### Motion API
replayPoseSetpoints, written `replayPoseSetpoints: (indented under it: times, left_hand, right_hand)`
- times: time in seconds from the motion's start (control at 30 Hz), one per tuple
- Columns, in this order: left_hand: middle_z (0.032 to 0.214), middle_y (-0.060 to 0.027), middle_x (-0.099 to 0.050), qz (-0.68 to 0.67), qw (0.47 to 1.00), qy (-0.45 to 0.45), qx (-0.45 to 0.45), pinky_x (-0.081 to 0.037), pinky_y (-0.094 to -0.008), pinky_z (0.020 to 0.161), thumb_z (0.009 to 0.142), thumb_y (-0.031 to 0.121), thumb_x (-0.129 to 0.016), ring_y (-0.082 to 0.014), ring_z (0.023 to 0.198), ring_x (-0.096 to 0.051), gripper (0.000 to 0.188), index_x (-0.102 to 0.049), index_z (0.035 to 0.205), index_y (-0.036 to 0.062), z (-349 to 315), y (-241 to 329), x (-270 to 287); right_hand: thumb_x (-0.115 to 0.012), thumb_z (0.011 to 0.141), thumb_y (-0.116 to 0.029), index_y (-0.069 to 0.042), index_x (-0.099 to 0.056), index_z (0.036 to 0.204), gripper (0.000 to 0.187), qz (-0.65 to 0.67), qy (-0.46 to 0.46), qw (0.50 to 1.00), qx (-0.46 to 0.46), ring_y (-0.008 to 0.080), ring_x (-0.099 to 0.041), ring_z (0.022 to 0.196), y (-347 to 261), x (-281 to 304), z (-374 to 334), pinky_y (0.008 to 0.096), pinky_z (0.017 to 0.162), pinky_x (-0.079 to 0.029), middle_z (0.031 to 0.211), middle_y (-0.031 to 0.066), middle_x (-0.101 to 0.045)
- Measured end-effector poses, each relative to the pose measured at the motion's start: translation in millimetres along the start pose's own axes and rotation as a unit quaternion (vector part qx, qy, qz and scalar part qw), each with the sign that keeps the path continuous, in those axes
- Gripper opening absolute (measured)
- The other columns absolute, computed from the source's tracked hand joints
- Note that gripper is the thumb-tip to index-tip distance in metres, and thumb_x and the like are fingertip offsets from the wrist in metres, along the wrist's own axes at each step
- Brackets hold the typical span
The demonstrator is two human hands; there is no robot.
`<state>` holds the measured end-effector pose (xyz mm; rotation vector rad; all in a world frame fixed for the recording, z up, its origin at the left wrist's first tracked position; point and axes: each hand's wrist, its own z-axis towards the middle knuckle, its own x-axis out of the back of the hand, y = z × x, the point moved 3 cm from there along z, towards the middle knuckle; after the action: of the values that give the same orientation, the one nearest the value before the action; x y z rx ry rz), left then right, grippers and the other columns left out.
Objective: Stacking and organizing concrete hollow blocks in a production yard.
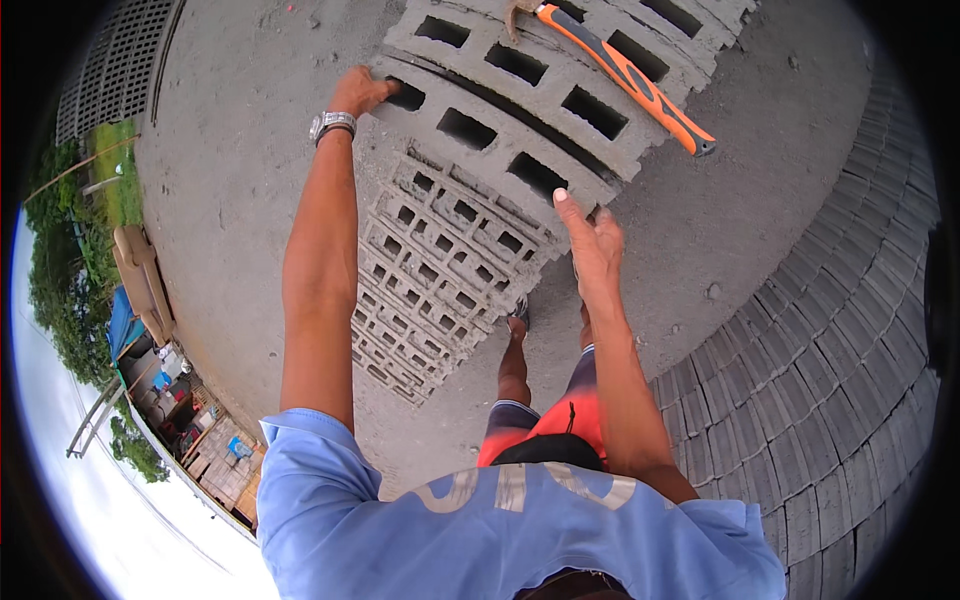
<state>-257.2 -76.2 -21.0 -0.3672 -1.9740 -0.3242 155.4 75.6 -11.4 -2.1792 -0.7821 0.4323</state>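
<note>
A grey concrete hollow block (500, 151) with three rectangular holes lies at the near edge of the stack's top, between my two hands. My left hand (362, 92), with a metal-banded watch on the wrist, is closed on its left end, fingers at the first hole. At the right end my right hand (597, 248) grips the near corner, thumb on the top face; its other fingers are partly hidden. A dark gap separates this block from the row behind. On the blocks farther back rests a claw hammer (632, 78) with an orange and black handle.
Below the held block, the stack's side (430, 270) shows rows of holes down to the ground. Long rows of stacked grey blocks (800, 400) curve along the right. More hollow blocks (115, 65) stand far left, near a brown sofa (143, 280) and a cluttered shelter (190, 400).
</note>
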Motion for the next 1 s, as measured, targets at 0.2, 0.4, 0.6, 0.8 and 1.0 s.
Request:
replayPoseSetpoints:
  times: [0.2, 0.4, 0.6, 0.8, 1.0]
  left_hand:
    - [0.086, -0.0253, -0.070, -0.059, 0.998, 0.001, 0.012, -0.053, -0.0413, 0.076, 0.065, 0.041, -0.077, -0.0352, 0.081, -0.069, 0.054, -0.070, 0.090, -0.0071, -21.8, 4.6, -1.6]
    - [0.084, -0.0318, -0.068, -0.064, 0.982, 0.104, 0.145, -0.053, -0.0475, 0.074, 0.064, 0.040, -0.076, -0.0434, 0.081, -0.068, 0.052, -0.069, 0.084, -0.0084, -181.9, -20.9, -6.8]
    - [0.064, -0.0254, -0.063, -0.128, 0.939, 0.138, 0.289, -0.048, -0.0452, 0.061, 0.063, 0.037, -0.077, -0.0363, 0.060, -0.063, 0.047, -0.061, 0.065, -0.0071, -360.4, -28.8, -61.8]
    - [0.068, -0.0223, -0.068, -0.144, 0.918, 0.026, 0.369, -0.053, -0.0427, 0.064, 0.064, 0.045, -0.078, -0.0346, 0.064, -0.068, 0.053, -0.068, 0.071, -0.0063, -420.8, -57.4, -118.9]
    - [0.075, -0.0264, -0.069, -0.163, 0.914, 0.008, 0.372, -0.054, -0.0453, 0.069, 0.065, 0.047, -0.078, -0.0381, 0.072, -0.070, 0.056, -0.069, 0.073, -0.0073, -415.4, -69.4, -128.9]
  right_hand:
    - [-0.083, 0.072, -0.051, 0.015, -0.063, 0.099, 0.073, -0.211, 0.170, 0.962, -0.028, 0.0276, -0.062, 0.094, 0.5, -9.3, 8.4, 0.0373, 0.085, -0.049, 0.099, 0.0244, -0.067]
    - [-0.073, 0.071, -0.028, 0.015, -0.063, 0.099, 0.053, -0.256, 0.112, 0.960, -0.014, 0.0438, -0.068, 0.087, -2.7, 30.2, -7.2, 0.0468, 0.082, -0.052, 0.093, 0.0320, -0.068]
    - [-0.070, 0.068, -0.025, 0.013, -0.065, 0.093, 0.047, -0.380, 0.023, 0.924, 0.030, 0.0405, -0.070, 0.086, -1.4, 60.4, -30.8, 0.0452, 0.078, -0.053, 0.088, 0.0305, -0.069]
    - [-0.070, 0.068, -0.026, 0.014, -0.065, 0.092, 0.046, -0.503, -0.035, 0.864, 0.002, 0.0423, -0.070, 0.083, 8.4, 48.0, -46.1, 0.0459, 0.077, -0.053, 0.087, 0.0320, -0.068]
    - [-0.070, 0.067, -0.028, 0.014, -0.066, 0.090, 0.048, -0.520, -0.019, 0.854, 0.000, 0.0400, -0.070, 0.079, 22.3, 41.0, -55.4, 0.0448, 0.075, -0.053, 0.084, 0.0298, -0.069]
